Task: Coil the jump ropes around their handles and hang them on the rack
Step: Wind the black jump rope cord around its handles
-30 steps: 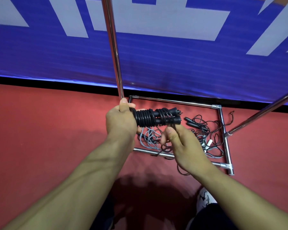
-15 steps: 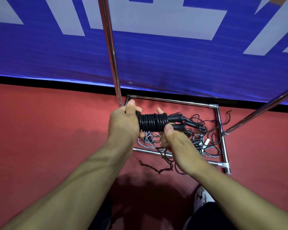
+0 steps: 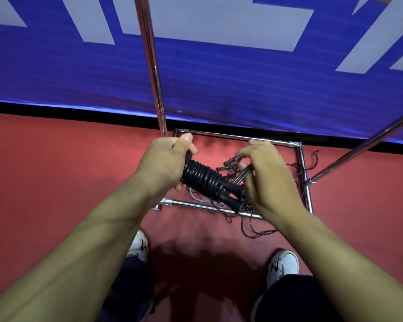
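A black jump rope [image 3: 205, 178] is coiled tightly around its two handles, which tilt down to the right. My left hand [image 3: 164, 162] grips the upper left end of the bundle. My right hand [image 3: 269, 180] is curled over the lower right end and pinches the loose rope end near the handle tips. Under my hands stands the chrome rack [image 3: 237, 137], with its square base on the floor and an upright pole [image 3: 151, 66] rising at the left. More loose ropes [image 3: 296, 170], black and grey, lie tangled inside the base, partly hidden by my hands.
A slanted chrome bar [image 3: 363, 147] of the rack crosses the right side. Behind the rack hangs a blue banner [image 3: 219, 73] with white shapes. The floor [image 3: 56, 182] is red. My two white shoes [image 3: 282, 266] stand just short of the rack base.
The bundle has tilted from level to sloping down to the right. My right hand has moved up over its right end. The view has dropped, so my shoes now show.
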Motion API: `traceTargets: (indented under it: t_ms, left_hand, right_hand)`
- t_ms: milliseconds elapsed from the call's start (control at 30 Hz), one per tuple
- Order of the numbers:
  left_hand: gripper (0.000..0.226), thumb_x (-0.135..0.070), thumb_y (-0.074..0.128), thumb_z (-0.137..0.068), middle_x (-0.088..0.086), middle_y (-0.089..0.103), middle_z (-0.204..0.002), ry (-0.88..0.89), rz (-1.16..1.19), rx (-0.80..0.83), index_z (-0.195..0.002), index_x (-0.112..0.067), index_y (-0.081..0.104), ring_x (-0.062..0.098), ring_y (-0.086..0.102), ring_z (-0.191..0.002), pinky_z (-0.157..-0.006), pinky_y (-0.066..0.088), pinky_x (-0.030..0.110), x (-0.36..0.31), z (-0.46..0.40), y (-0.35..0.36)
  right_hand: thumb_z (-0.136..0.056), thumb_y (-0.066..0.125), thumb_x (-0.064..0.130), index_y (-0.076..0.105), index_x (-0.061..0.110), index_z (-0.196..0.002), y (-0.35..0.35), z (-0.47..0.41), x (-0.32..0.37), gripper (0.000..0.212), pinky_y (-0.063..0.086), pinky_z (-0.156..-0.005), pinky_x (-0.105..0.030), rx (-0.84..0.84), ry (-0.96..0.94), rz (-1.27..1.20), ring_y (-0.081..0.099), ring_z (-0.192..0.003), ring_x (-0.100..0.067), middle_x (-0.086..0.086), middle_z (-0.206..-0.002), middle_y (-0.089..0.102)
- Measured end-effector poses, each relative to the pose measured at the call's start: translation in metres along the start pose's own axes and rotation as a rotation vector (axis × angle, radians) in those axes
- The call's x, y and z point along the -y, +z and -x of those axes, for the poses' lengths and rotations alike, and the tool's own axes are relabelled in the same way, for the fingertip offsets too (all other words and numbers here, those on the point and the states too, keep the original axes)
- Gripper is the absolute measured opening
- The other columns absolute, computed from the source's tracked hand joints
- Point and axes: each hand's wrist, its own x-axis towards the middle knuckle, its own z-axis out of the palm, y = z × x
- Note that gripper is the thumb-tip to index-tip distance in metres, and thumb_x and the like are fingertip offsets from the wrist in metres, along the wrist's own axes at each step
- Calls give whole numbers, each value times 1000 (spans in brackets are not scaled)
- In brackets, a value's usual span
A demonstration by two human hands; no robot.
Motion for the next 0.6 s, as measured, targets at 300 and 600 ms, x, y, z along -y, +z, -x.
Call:
traceTargets:
  t_ms: [300, 600]
  left_hand:
    - [39, -32, 44, -105, 4, 57, -57, 25, -98, -321, -72, -19, 59, 13, 49, -25, -28, 31, 19, 5, -8, 8]
    - [41, -32, 40, -107, 3, 50, -58, -110, 298, -528, -73, -17, 56, 8, 41, -23, -29, 31, 17, 2, -14, 15]
  right_hand:
    - [-79, 58, 13, 63, 18, -84, -5, 2, 17, 9, 38, -93, -35, -187, -76, 15, 46, -78, -18, 2, -77, 58]
    - [-97, 56, 14, 52, 36, -101, 19, 22, 48, 23, 47, -63, -31, 77, 358, -672, 60, -65, -18, -1, -77, 60]
